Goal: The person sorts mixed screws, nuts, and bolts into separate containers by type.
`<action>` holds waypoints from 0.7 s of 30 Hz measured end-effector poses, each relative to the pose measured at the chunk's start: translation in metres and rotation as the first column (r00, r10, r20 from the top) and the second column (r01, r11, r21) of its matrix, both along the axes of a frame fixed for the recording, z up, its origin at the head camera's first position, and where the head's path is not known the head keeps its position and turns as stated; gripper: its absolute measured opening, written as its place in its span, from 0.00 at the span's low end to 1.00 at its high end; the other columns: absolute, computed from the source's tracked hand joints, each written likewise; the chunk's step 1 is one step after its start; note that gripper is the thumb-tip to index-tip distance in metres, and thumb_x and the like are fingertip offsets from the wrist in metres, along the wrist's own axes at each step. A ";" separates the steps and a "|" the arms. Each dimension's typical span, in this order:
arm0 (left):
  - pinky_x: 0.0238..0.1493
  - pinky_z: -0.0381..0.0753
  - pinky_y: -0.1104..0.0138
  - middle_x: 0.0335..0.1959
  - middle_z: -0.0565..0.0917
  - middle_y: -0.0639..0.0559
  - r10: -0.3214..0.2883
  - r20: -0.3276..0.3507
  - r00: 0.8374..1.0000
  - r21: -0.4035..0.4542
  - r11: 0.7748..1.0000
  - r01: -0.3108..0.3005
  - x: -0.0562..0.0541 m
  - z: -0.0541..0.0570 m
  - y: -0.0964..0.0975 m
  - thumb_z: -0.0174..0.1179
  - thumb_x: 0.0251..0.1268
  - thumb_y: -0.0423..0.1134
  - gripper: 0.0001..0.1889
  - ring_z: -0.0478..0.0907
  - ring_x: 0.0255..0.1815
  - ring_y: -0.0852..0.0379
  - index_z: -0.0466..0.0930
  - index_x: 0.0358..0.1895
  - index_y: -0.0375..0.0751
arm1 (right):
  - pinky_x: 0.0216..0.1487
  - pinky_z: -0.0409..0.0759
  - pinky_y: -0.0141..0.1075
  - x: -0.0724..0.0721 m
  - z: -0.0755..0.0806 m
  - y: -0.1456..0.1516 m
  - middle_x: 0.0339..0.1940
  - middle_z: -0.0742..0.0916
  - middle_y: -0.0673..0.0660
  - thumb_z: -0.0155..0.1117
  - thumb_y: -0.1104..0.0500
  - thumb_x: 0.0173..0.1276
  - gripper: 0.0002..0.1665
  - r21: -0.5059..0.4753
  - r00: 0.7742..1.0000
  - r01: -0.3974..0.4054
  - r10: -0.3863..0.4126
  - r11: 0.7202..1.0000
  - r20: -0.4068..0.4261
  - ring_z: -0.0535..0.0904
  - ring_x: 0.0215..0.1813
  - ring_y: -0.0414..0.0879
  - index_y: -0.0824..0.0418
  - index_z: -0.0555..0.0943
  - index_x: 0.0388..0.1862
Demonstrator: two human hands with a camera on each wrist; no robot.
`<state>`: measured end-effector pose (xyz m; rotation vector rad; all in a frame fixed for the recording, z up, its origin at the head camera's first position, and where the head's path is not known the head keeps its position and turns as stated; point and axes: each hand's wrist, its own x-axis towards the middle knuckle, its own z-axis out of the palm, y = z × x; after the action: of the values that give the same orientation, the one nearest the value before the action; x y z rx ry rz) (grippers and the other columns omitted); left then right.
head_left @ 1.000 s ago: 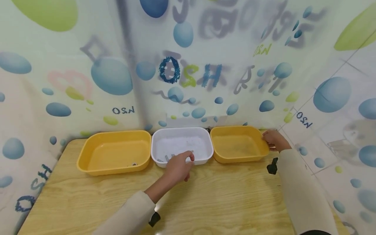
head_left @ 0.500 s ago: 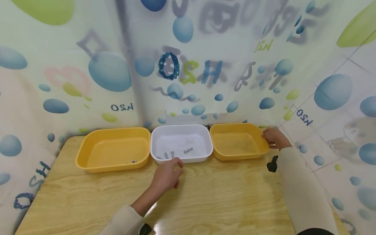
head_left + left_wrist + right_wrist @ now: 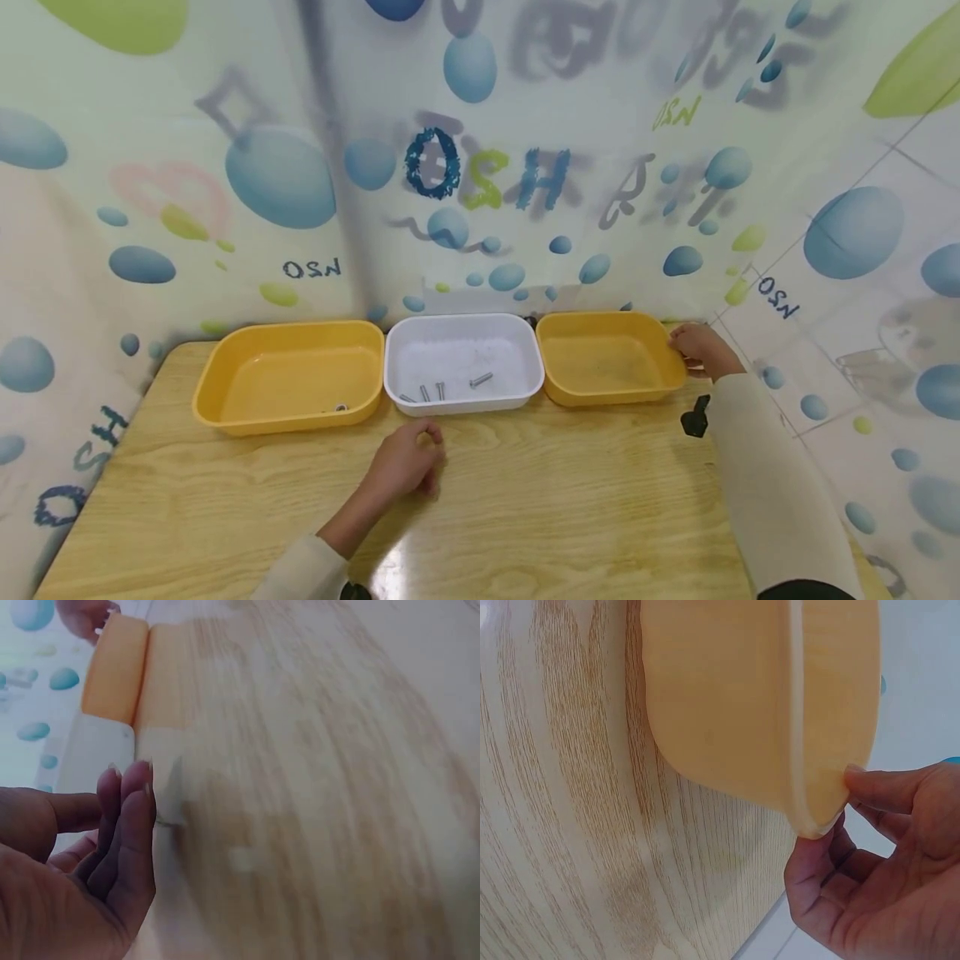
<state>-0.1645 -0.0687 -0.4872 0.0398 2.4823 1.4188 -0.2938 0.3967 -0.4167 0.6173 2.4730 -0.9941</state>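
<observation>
In the head view, my left hand [image 3: 405, 461] is above the table in front of the white tray [image 3: 464, 408], thumb and fingers bent toward each other. In the left wrist view a thin dark sliver [image 3: 169, 823] shows beyond its fingertips; I cannot tell whether it is held. Inside the white tray lie several metal bolts [image 3: 482, 380]. My right hand [image 3: 705, 350] pinches the rim of the right yellow tray [image 3: 611, 397] at its right end. The right wrist view shows thumb above the rim [image 3: 799, 712] and fingers below.
To the left of the white tray stands a larger yellow tray [image 3: 292, 423] with a small metal nut [image 3: 341, 407] in it. The trays line the back of the wooden table [image 3: 555, 500], against a printed curtain [image 3: 480, 167].
My left hand has drawn back from over the white tray, toward me and to the left, uncovering the bolts. The right hand stays on the right yellow tray's rim.
</observation>
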 end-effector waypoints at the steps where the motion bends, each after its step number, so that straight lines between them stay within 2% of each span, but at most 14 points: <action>1: 0.12 0.75 0.67 0.06 0.75 0.51 -0.005 0.015 1.000 0.021 1.000 0.005 0.000 -0.002 -0.001 0.56 0.55 0.29 0.07 0.75 0.07 0.58 0.76 0.37 0.40 | 0.39 0.78 0.36 0.000 0.000 0.000 0.45 0.75 0.60 0.44 0.58 0.77 0.22 -0.006 1.000 0.002 -0.002 1.000 0.001 0.76 0.41 0.50 0.68 0.64 0.64; 8: 0.11 0.76 0.65 0.07 0.75 0.47 -0.017 0.094 0.995 0.103 0.995 0.007 -0.001 -0.008 -0.006 0.56 0.56 0.26 0.07 0.75 0.07 0.57 0.73 0.38 0.36 | 0.43 0.79 0.38 -0.001 0.002 0.001 0.47 0.75 0.61 0.45 0.58 0.77 0.24 -0.014 1.000 0.008 -0.008 1.000 -0.002 0.75 0.43 0.51 0.70 0.64 0.66; 21: 0.11 0.75 0.66 0.07 0.75 0.49 -0.033 0.072 0.997 0.069 0.997 0.028 -0.003 -0.013 -0.007 0.57 0.57 0.28 0.05 0.75 0.06 0.59 0.74 0.36 0.38 | 0.41 0.79 0.37 -0.002 -0.002 0.003 0.46 0.76 0.60 0.44 0.58 0.78 0.24 -0.003 1.000 0.007 -0.007 1.000 0.003 0.76 0.41 0.50 0.70 0.64 0.66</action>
<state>-0.1672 -0.0754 -0.5004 0.0392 2.3647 1.4644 -0.2963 0.3993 -0.4189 0.6267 2.4675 -0.9986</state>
